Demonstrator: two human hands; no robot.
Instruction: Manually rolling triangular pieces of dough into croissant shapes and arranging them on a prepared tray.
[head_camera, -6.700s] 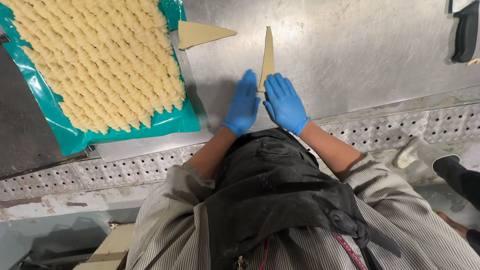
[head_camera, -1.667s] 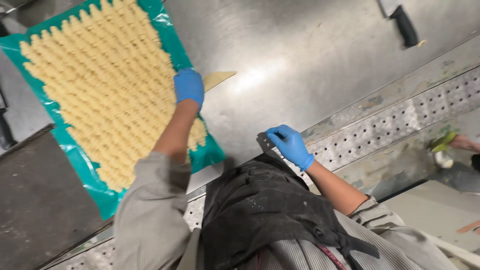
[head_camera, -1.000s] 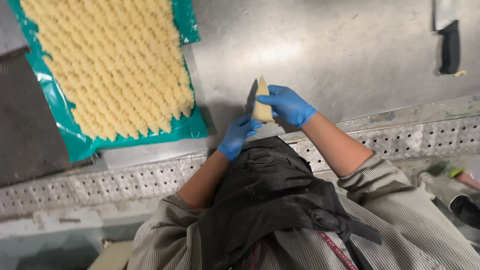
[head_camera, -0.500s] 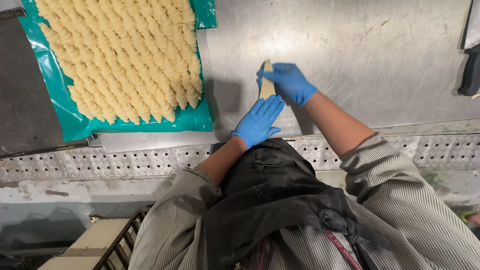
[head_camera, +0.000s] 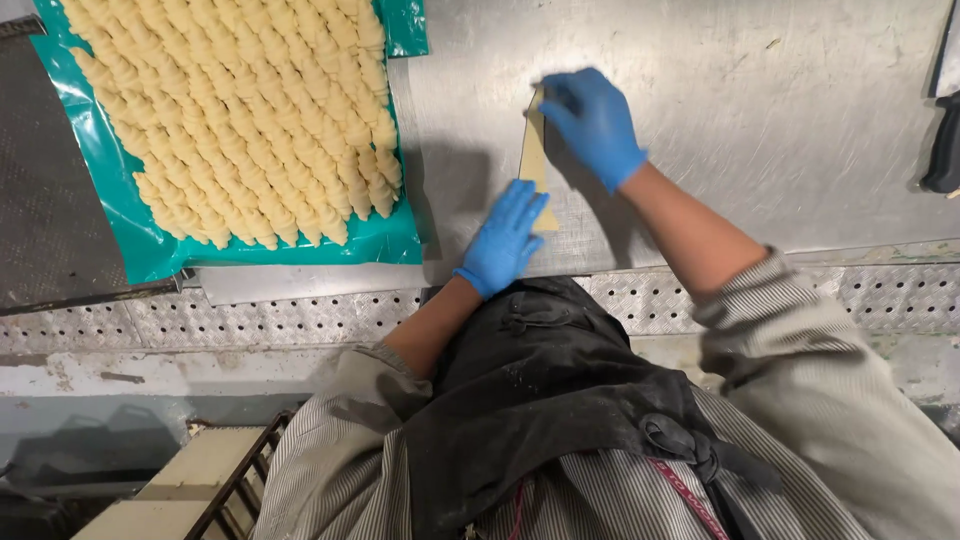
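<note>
Already a great many rolled dough pieces lie packed in close rows on the teal sheet, which covers the left part of the steel bench; only a narrow strip of sheet shows bare along its near edge. One long, thin dough triangle lies flat and unrolled on the bench just right of the sheet. The left hand, gloved in blue, lies flat with fingers spread on the wide near end. The right hand, also gloved, presses its fingers down at the narrow far tip, closed on nothing. By the look of it, the piece is being stretched out between the two hands, with rolling and placing not yet done. A dark-handled tool lies well apart at the right edge.
</note>
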